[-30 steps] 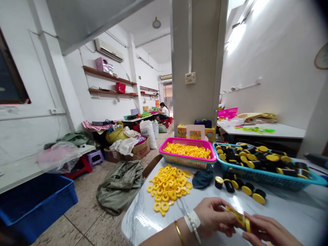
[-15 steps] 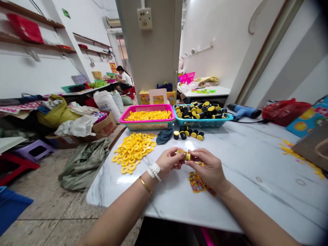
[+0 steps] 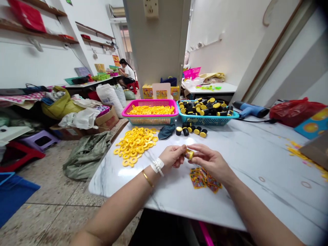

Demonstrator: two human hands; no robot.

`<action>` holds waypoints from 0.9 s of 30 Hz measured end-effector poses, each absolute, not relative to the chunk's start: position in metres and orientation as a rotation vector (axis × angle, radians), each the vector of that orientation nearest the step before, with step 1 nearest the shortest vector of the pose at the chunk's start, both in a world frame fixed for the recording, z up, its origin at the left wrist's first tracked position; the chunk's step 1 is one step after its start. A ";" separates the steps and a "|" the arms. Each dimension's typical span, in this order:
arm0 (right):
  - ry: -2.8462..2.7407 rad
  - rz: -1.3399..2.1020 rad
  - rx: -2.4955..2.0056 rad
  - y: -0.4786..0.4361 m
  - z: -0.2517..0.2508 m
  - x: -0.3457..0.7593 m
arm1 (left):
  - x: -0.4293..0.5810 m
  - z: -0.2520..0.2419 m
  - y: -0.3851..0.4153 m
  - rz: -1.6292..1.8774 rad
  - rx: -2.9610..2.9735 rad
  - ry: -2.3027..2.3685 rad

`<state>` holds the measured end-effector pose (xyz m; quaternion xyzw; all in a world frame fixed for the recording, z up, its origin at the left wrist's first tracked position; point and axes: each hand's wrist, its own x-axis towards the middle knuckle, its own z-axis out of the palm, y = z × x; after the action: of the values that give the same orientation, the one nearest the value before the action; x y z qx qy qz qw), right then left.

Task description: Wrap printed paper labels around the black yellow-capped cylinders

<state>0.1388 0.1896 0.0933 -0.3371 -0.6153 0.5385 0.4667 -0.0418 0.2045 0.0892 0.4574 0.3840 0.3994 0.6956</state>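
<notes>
My left hand (image 3: 175, 156) and my right hand (image 3: 208, 161) meet over the white marble table (image 3: 256, 160), both pinching one small yellow-capped cylinder with a printed wrap (image 3: 189, 154). A few colourful printed labels (image 3: 204, 177) lie on the table just under my right hand. A heap of yellow plastic rings (image 3: 135, 144) lies to the left of my hands. Several loose black rolls with yellow caps (image 3: 191, 130) stand beyond them.
A pink basket (image 3: 151, 120) of yellow rings and a blue basket (image 3: 208, 119) of black-and-yellow rolls stand at the far edge, by a dark cloth (image 3: 166, 131). A blue heat gun (image 3: 248, 110) and a red bag (image 3: 294, 110) lie right. Another person (image 3: 127, 74) sits far back.
The view has swung down and right from the room onto the table. My hands have stayed together on the small cylinder, turning it a little above the labels.
</notes>
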 end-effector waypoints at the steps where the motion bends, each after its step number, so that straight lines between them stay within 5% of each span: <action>1: -1.529 1.299 -0.786 0.189 0.093 0.139 | -0.042 0.089 0.204 0.871 0.988 0.818; 13: -1.609 0.862 -0.717 0.179 0.087 0.136 | -0.039 0.090 0.199 0.844 0.814 0.563; 27: -1.625 0.757 -0.732 0.173 0.087 0.134 | -0.038 0.086 0.196 0.639 0.818 0.565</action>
<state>0.1339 0.1729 0.0867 -0.3115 -0.6913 0.3219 0.5669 -0.0383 0.1963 0.0864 0.3858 0.2663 0.3012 0.8304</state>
